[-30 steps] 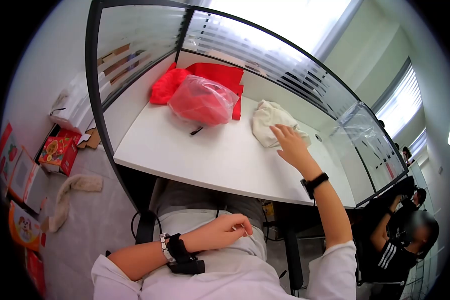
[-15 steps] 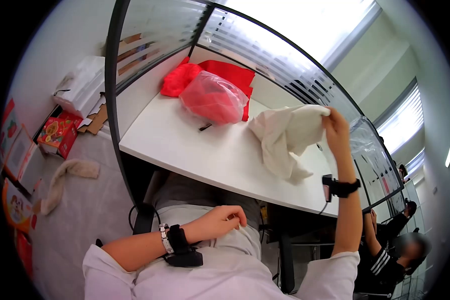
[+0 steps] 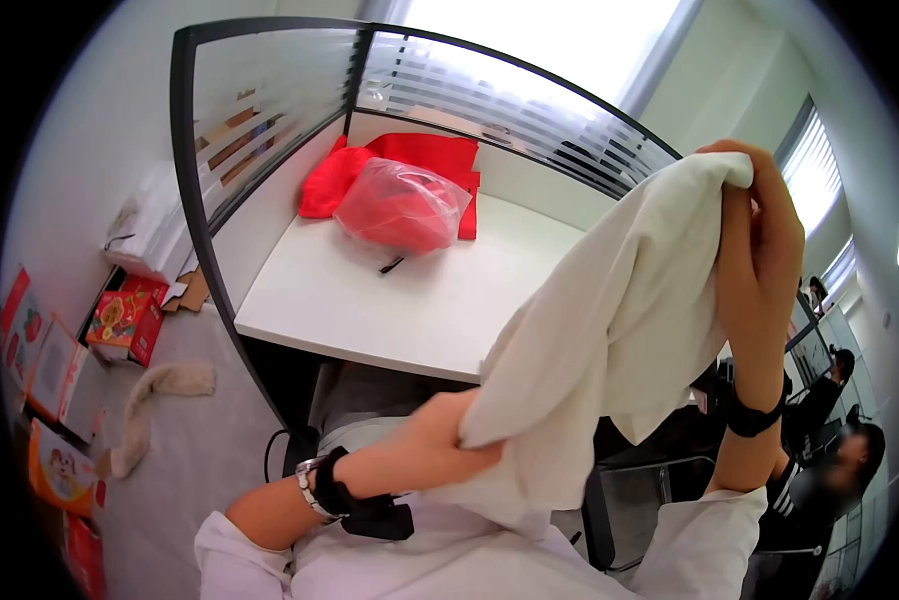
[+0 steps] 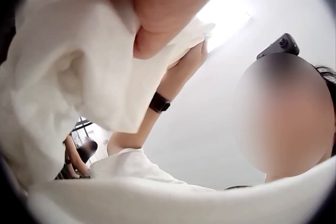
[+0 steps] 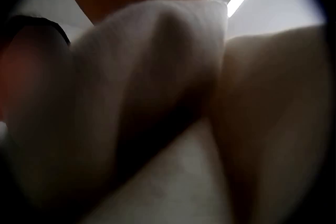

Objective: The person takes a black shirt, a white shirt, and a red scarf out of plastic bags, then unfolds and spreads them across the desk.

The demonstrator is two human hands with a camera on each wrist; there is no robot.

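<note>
An off-white cloth [image 3: 610,320] hangs stretched on a slant between my two hands, in front of the desk's right side. My right hand [image 3: 765,250] grips its top end, raised high at the right. Lower down, my left hand [image 3: 435,440] pinches the cloth's left edge near my lap. In the left wrist view, the left thumb and fingers [image 4: 168,11] press on the bunched cloth [image 4: 79,71], whose folds droop below. Dark, blurred folds of cloth [image 5: 152,50] fill most of the right wrist view and hide the right fingertips.
On the white desk [image 3: 390,315] lie red fabric [image 3: 335,185] and a clear plastic bag [image 3: 405,210] with red contents. A partition [image 3: 270,110] borders the desk. Boxes [image 3: 125,320] and a beige fabric strip [image 3: 155,400] lie on the floor left. A person [image 3: 850,470] sits right.
My right hand has picked the cloth up off the desk and lifted it up and toward me. The left hand has moved from my lap and taken hold of the lower edge.
</note>
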